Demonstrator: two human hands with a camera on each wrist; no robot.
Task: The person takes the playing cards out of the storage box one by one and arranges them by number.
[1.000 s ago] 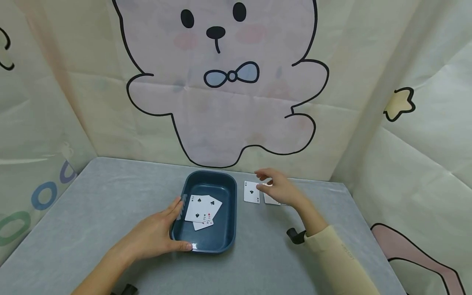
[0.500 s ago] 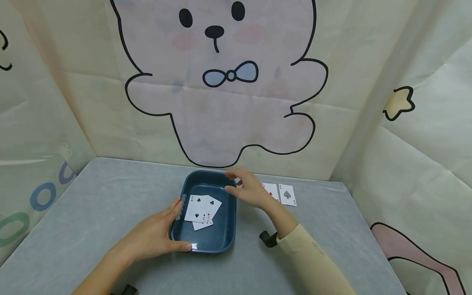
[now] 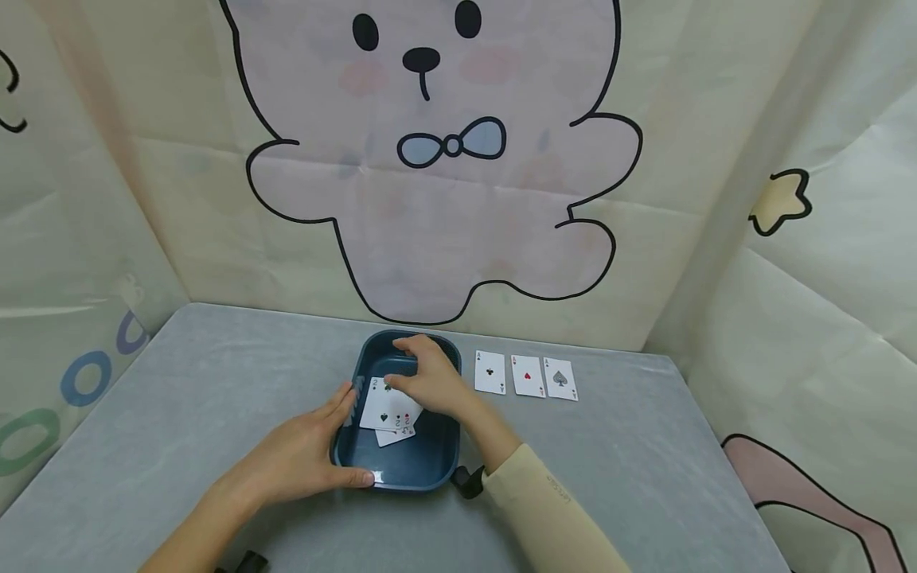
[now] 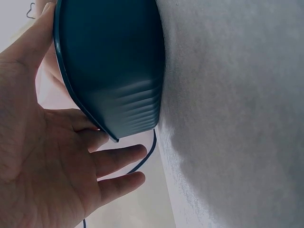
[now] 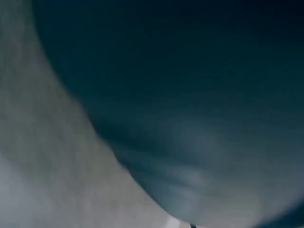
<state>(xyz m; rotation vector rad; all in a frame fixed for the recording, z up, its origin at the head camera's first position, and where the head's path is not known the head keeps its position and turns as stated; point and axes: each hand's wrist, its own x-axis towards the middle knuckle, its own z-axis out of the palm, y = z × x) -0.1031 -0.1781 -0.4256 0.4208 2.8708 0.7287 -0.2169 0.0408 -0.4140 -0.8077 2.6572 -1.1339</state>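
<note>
A dark blue tray stands on the grey table, with several overlapping playing cards inside, a two of spades on top. My left hand rests along its left side, thumb at the near corner of the rim. In the left wrist view, the thumb and nearer fingers touch the tray rim, while two fingers stretch out straight. My right hand reaches over the tray with thumb and fingers apart, partly covering the cards; no card shows between them. The right wrist view is blurred and mostly filled by the tray.
Right of the tray, in a row, lie an ace of clubs, an ace of hearts and an ace of spades. A cloth wall with a cartoon bear rises behind the table.
My right hand has moved left from above the row of aces to over the tray, uncovering all three aces. The left hand and the tray stay put.
</note>
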